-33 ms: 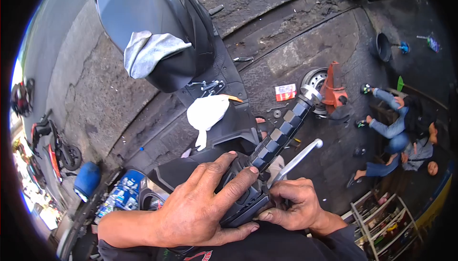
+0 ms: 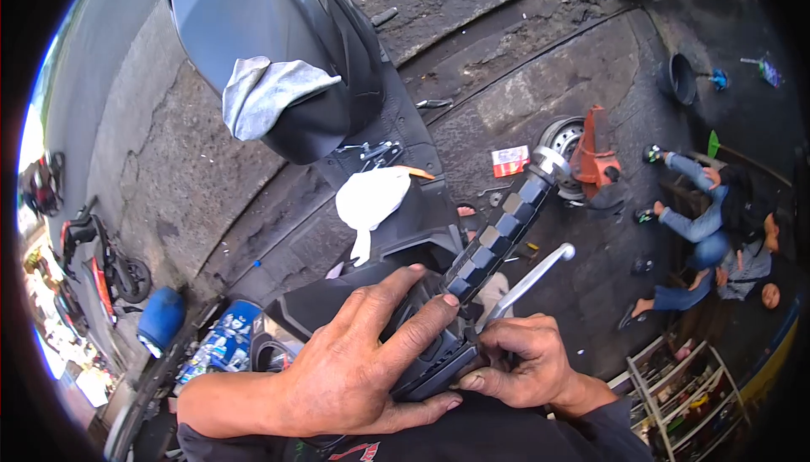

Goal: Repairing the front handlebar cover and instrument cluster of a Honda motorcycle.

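Note:
My left hand (image 2: pixel 359 356) lies across the black handlebar cover (image 2: pixel 439 365) of a scooter. Its fingers are over the top and its thumb reaches around the near edge, gripping it. On the cover's right side, my right hand (image 2: pixel 527 365) is closed with thumb and bent fingers together beside the base of the silver brake lever (image 2: pixel 531 280). Whatever sits between those fingertips is hidden. A black ribbed handlebar grip (image 2: pixel 498 238) with a silver end runs up and right from the cover, just beyond my left fingertips.
The scooter's dark seat (image 2: pixel 245 23) bears a grey cloth (image 2: pixel 274 95). A white bag (image 2: pixel 371 200) and several tools (image 2: pixel 380 154) lie on its floorboard. Right are a wheel rim (image 2: pixel 564 137), an orange stand (image 2: pixel 595 162), seated people (image 2: pixel 717 226) and a rack (image 2: pixel 688 394). Blue drums (image 2: pixel 160 320) stand left.
The surroundings have shifted very slightly in the view. Both hands keep the same places on the handlebar.

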Available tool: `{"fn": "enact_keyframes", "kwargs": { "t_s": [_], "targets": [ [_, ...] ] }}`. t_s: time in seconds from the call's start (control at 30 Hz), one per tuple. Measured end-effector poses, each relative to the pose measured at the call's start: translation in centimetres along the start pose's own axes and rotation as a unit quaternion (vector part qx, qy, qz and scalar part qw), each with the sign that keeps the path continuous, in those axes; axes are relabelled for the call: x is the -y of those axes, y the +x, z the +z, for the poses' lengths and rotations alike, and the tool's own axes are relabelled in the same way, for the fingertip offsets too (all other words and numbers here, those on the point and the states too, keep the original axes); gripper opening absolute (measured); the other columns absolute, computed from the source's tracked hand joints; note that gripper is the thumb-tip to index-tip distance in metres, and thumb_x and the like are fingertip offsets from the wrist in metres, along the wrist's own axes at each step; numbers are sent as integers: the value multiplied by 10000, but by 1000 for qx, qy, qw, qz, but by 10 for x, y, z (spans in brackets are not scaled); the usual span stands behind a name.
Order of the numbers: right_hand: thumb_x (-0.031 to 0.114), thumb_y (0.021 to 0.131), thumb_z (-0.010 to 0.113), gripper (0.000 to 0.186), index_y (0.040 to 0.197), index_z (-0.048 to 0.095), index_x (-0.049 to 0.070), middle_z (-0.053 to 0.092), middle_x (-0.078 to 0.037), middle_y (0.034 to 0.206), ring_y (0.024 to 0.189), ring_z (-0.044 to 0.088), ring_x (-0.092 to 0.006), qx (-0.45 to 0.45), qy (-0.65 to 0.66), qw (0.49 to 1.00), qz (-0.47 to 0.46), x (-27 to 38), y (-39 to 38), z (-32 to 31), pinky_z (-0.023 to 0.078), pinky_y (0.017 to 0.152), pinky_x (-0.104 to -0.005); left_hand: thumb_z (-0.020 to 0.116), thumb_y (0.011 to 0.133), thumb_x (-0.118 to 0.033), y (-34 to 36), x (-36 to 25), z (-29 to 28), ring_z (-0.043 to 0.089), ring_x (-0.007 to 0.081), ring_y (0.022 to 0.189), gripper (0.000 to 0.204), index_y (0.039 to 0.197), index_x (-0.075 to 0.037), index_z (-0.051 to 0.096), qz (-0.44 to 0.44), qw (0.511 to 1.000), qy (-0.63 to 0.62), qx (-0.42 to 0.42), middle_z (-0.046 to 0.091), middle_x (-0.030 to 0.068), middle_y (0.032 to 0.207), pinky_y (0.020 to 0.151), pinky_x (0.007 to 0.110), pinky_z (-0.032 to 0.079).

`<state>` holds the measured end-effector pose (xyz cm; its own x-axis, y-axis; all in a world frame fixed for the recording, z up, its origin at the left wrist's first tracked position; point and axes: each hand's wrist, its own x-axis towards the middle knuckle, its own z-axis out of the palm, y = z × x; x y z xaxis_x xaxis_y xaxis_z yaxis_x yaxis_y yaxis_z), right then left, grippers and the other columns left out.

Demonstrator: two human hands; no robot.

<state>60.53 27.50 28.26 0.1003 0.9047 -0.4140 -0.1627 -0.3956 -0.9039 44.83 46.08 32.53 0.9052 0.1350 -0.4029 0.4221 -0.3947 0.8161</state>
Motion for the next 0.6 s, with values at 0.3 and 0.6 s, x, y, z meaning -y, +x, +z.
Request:
{"fn": "enact_keyframes", "kwargs": {
  "t_s": [0.3, 0.6],
  "targets": [
    [282, 763, 860, 370, 807, 684, -41, 591, -60, 600, 488, 587, -104, -31, -26, 998, -37, -18, -4, 3, 442, 426, -241, 856, 713, -336, 4, 6, 6, 527, 420, 1117, 685, 1290, -102, 570, 6, 998, -61, -6, 421, 248, 1297, 914, 478, 501],
    [227, 754, 862, 345, 799, 666, -53, 593, -68, 604, 472, 597, -116, -24, -28, 995, -88, -16, 2, 2, 466, 427, -242, 905, 631, -337, 14, 1, 1, 509, 409, 1112, 677, 1203, -117, 615, -30, 998, -55, 21, 424, 245, 1214, 918, 459, 492]
  ]
}}
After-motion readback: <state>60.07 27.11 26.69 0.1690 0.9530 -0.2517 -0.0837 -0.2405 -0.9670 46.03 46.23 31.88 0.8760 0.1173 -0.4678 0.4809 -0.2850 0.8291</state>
